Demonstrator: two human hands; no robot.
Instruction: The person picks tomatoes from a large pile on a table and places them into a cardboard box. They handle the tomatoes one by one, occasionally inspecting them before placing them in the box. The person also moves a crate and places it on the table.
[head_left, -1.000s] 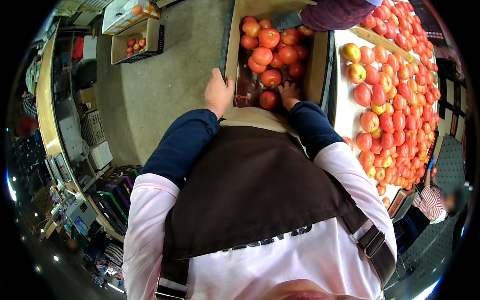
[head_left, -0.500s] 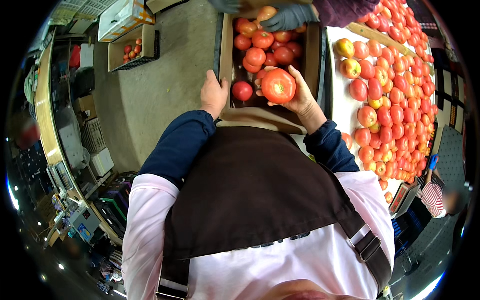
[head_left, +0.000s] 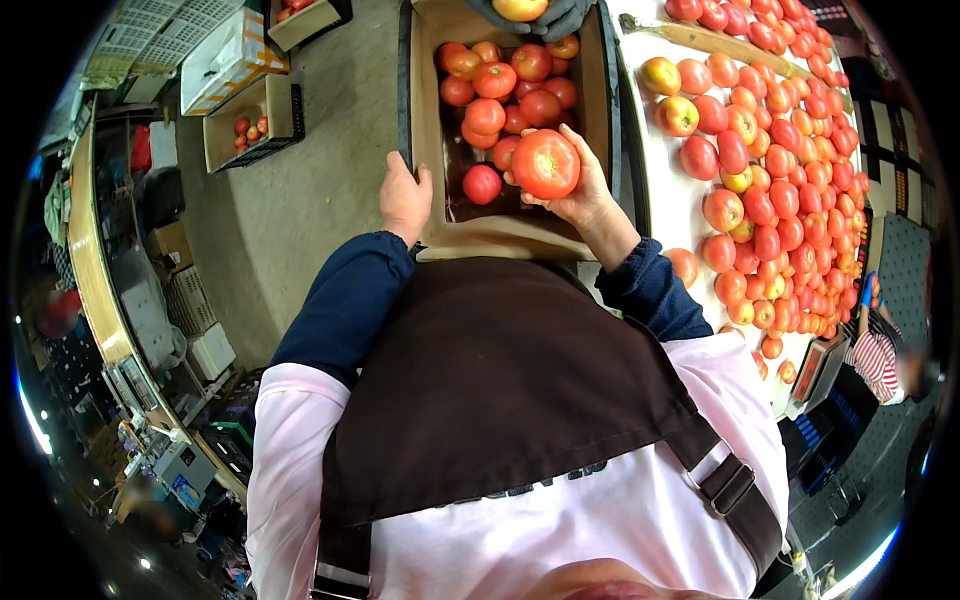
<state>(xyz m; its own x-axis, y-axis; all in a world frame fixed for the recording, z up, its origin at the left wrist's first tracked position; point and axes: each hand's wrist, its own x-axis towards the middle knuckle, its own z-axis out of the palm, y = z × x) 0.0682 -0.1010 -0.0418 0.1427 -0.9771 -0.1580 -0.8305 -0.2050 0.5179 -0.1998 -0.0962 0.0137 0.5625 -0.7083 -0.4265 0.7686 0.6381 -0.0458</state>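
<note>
Red tomato clasped in right grip, left grip holding box, gloved hands opposite, table alongside

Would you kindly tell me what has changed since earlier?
The right hand has risen from inside the box, holding a large tomato. A co-worker's gloved hands now hold another tomato at the far end. The left hand stays at the box's left side.

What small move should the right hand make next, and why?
Perhaps ease the large, round, red tomato right, toward the white tabletop: the bare right hand holds it above the brown cardboard-lined crate, and that tabletop, bearing many mostly red tomatoes, shows bare space.
</note>
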